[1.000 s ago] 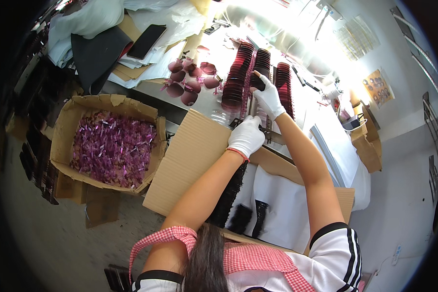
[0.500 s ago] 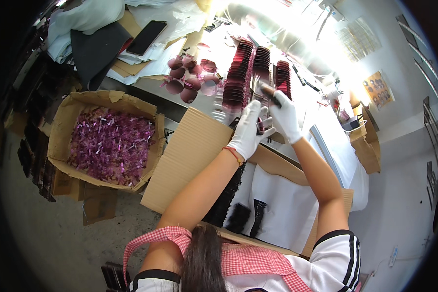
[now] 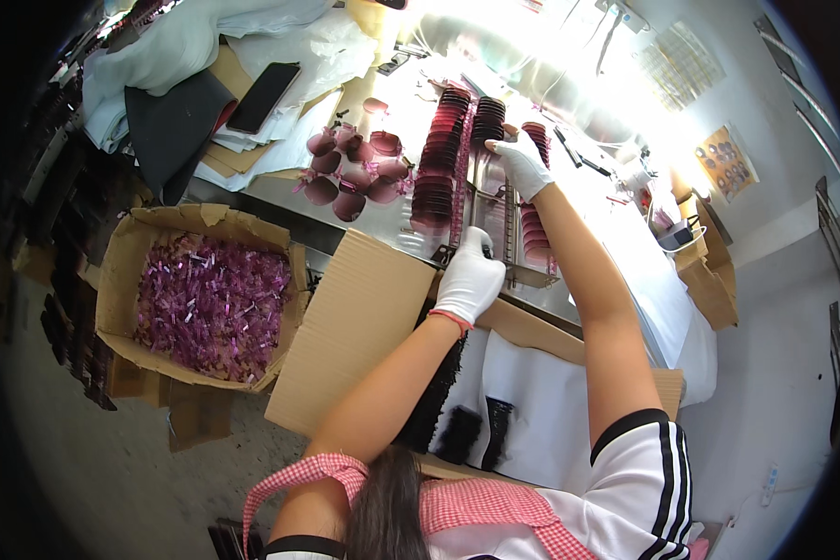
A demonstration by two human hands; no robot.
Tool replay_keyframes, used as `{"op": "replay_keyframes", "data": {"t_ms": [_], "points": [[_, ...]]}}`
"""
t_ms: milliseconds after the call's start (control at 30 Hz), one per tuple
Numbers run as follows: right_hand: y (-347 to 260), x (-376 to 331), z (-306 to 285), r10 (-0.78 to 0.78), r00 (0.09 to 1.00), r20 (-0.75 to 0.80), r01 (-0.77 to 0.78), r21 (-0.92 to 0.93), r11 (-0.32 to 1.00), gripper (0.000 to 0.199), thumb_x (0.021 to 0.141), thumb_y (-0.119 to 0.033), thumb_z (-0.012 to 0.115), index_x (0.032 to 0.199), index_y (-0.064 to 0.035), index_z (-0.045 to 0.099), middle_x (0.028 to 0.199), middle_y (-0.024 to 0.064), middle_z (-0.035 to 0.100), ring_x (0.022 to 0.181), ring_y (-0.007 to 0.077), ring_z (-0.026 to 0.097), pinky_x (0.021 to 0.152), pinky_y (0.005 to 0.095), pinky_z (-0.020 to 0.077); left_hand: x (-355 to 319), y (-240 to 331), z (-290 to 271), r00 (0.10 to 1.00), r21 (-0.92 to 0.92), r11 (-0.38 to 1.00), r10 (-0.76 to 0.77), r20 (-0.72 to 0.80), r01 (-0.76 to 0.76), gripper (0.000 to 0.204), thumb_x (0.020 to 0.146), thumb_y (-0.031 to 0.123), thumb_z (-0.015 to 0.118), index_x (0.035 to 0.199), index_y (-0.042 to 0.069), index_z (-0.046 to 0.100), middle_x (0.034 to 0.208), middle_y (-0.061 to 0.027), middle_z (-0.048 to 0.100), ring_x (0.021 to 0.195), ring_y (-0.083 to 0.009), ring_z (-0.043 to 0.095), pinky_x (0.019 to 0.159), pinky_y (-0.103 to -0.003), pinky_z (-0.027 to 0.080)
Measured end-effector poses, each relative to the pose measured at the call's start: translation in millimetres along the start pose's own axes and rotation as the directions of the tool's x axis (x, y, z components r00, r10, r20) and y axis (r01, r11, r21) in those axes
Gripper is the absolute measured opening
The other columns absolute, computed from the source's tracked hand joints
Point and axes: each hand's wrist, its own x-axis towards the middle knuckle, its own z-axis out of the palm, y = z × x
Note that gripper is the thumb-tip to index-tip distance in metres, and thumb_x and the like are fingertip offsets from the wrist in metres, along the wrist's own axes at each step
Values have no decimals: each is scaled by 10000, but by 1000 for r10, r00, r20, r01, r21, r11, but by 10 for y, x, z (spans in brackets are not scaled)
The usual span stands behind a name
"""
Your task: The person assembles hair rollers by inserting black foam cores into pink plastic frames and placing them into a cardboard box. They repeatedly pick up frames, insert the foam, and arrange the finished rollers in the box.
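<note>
My left hand [image 3: 473,278], in a white glove, is closed near the front end of a metal rack [image 3: 476,205]; a small dark bit shows by its thumb, but what it grips is hidden. Further up, my right hand [image 3: 525,166], gloved too, reaches with fingers apart to the near end of the middle row of dark tinted lenses [image 3: 488,119]. A longer row of red-brown lenses [image 3: 439,159] stands to its left. Beyond the right wrist, a third row of lenses [image 3: 535,229] is partly covered by my arm.
Loose tinted lenses [image 3: 350,177] lie left of the rows. A cardboard box [image 3: 121,327] of purple plastic pieces stands at left. An open carton [image 3: 355,317] with white lining sits below my arms. A phone [image 3: 263,98] lies on papers; pens [image 3: 579,149] lie at right.
My hands have parted: the right moved up to the middle row of lenses, and the left drew slightly down and closed. The dark brush-like thing in the right hand is no longer seen there.
</note>
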Motion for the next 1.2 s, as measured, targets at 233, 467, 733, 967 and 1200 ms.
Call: {"op": "replay_keyframes", "data": {"t_ms": [233, 467, 733, 967, 1200], "points": [[-1, -1, 94, -55, 972, 228, 73, -70, 995, 696, 797, 51, 631, 1457, -17, 423, 997, 138, 701, 783, 99, 621, 695, 233, 517, 61, 58, -102, 984, 205, 978, -3, 179, -34, 261, 816, 176, 549, 1028, 66, 654, 1093, -214, 658, 1042, -402, 622, 929, -435, 491], [65, -172, 472, -650, 697, 302, 611, -724, 319, 463, 836, 51, 526, 1278, -69, 596, 1229, 183, 655, 1068, 332, 666, 938, 379, 532, 74, 9, -70, 981, 195, 978, 35, 191, -73, 247, 808, 187, 571, 1007, 74, 664, 1077, -206, 666, 1020, -394, 631, 912, -435, 497], [-426, -540, 302, -337, 940, 53, 305, -574, 760, 423, 860, 31, 570, 1262, -84, 637, 1015, 163, 720, 866, 289, 714, 797, 348, 553, 36, 41, -206, 956, -291, 944, -67, 284, 153, 183, 869, 128, 629, 1046, 94, 660, 796, -12, 604, 621, -88, 587, 484, -269, 509], [-902, -1617, -39, 164, 969, 186, -229, 416, 880, 397, 908, 34, 529, 1305, 44, 524, 1191, 122, 609, 1005, 180, 645, 878, 316, 604, -97, 444, -208, 963, -801, 577, -90, -254, -158, 621, 895, 168, 731, 1409, -5, 428, 872, 21, 565, 688, -44, 546, 496, -207, 473], [-827, -1926, 288, 157, 900, 406, -369, 522, 769, 380, 918, 4, 606, 1286, 38, 515, 1163, 99, 631, 1027, 223, 675, 827, 327, 619, 112, 384, -564, 951, -658, 691, 158, -264, -298, 279, 837, 154, 761, 1067, 8, 696, 999, -40, 661, 874, -111, 607, 758, -267, 498]]}}
